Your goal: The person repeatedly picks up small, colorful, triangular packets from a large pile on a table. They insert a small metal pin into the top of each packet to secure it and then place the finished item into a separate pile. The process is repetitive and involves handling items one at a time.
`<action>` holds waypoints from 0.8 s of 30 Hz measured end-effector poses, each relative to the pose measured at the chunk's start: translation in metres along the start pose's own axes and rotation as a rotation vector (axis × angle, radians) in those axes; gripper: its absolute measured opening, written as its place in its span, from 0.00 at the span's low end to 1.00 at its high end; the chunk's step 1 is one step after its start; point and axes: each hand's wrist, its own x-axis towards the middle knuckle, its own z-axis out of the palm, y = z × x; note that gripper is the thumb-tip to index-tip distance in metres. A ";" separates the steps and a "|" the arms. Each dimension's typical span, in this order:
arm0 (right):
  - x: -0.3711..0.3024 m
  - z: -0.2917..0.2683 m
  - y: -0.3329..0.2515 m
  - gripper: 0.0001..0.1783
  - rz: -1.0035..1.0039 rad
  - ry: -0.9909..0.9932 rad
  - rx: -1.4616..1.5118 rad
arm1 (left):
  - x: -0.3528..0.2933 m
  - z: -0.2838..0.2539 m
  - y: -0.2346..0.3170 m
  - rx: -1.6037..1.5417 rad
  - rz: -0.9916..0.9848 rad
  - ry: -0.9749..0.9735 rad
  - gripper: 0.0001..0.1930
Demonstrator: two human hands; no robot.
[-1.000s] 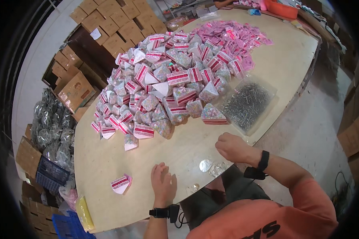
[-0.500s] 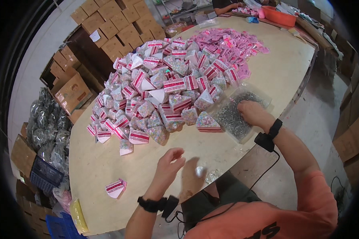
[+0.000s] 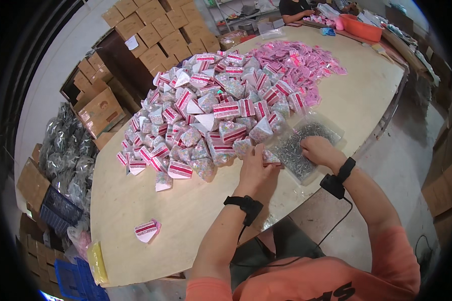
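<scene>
My left hand [image 3: 255,173] has its fingers closed round a toy cake slice [image 3: 272,158] at the near right edge of the heap; much of the slice is hidden behind the hand. My right hand [image 3: 320,151] is in a clear plastic tray [image 3: 306,178] of small silvery metal pieces [image 3: 292,155]. Its fingers are bent together, and what is between them cannot be made out. Beside the hands rises a big heap of cake slices [image 3: 227,110] with pink-and-white striped sides and speckled tops. One separate slice [image 3: 146,231], with pink at its side, lies at the left.
Many small pink packets [image 3: 299,62] are spread behind the heap on the pale table [image 3: 206,241]. An orange basin [image 3: 361,29] stands at the far right, near another person [image 3: 292,9]. Cartons [image 3: 160,30] and bagged goods [image 3: 65,155] line the left; a yellow packet [image 3: 97,263] lies at the table edge.
My left hand has moved up and right from above the bare table to the cake slice beside the tray and closed on it. My right hand stays in the tray, fingers more curled.
</scene>
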 end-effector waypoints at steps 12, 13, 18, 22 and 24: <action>0.007 -0.012 -0.002 0.07 -0.006 0.128 0.069 | -0.092 -0.064 -0.025 0.182 -0.215 0.046 0.32; 0.004 -0.014 -0.007 0.07 -0.009 0.113 0.081 | -0.100 -0.067 -0.030 0.211 -0.209 0.077 0.33; 0.008 -0.002 -0.005 0.07 -0.055 0.003 -0.065 | -0.129 -0.083 -0.039 0.166 -0.289 0.096 0.32; 0.018 0.001 -0.008 0.07 -0.070 0.039 -0.010 | -0.146 -0.089 -0.046 0.133 -0.321 0.161 0.32; 0.017 -0.012 -0.024 0.07 -0.026 0.054 0.062 | -0.149 -0.095 -0.049 0.110 -0.327 0.176 0.31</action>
